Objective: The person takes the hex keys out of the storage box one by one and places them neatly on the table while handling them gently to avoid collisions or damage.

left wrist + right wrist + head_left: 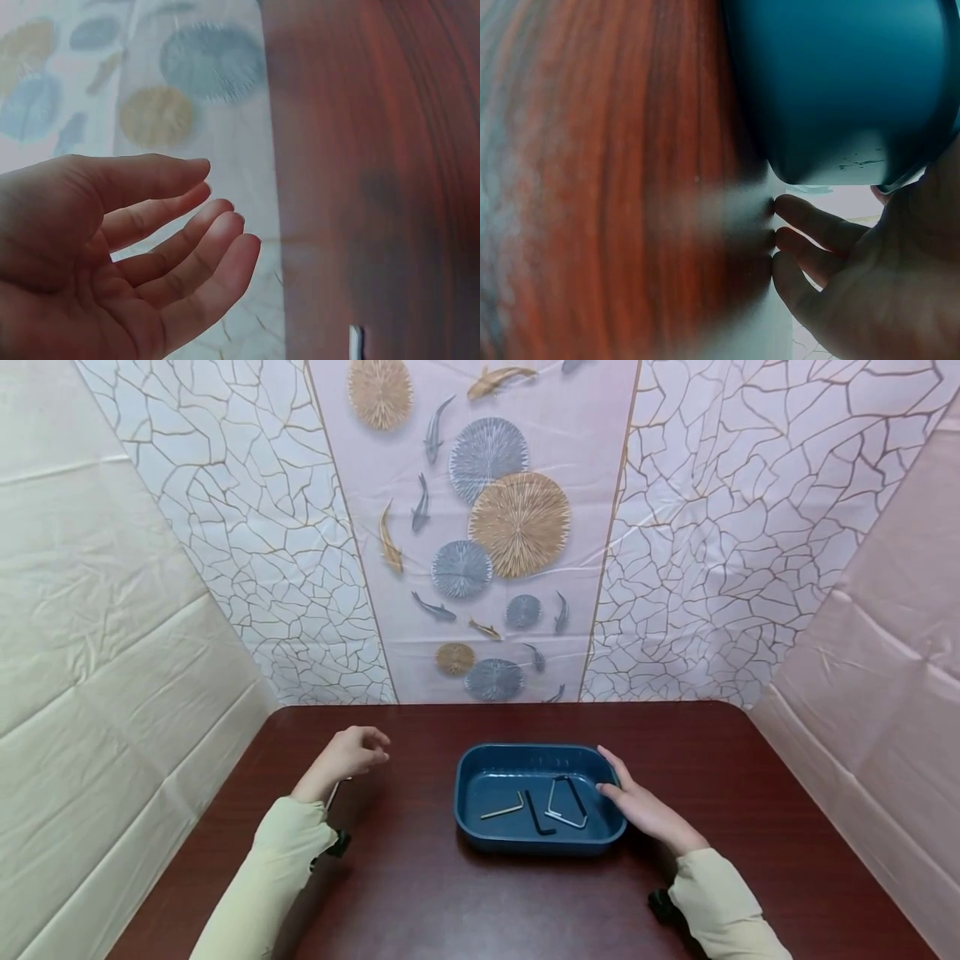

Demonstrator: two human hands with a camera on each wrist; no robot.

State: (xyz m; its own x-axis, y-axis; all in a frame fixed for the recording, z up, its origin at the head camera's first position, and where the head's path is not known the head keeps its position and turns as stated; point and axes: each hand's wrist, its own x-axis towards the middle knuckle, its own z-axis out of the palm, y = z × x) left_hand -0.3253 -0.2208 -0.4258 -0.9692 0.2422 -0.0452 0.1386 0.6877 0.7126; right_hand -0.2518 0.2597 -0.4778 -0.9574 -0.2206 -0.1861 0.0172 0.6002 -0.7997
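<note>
My left hand hovers over the left of the table, fingers loosely bent, with no object between them in the left wrist view. Below it lies a thin metal hex key, partly covered by the wrist; one end shows in the left wrist view. My right hand holds the right end of a blue tray, thumb over the rim and other fingers outside. Inside lie a gold hex key, a black hex key, a silver hex key and another black hex key, the last two touching or crossing.
The dark reddish wooden table ends at a patterned cloth backdrop. Pale cloth walls stand at both sides. The tray sits right of the table's middle.
</note>
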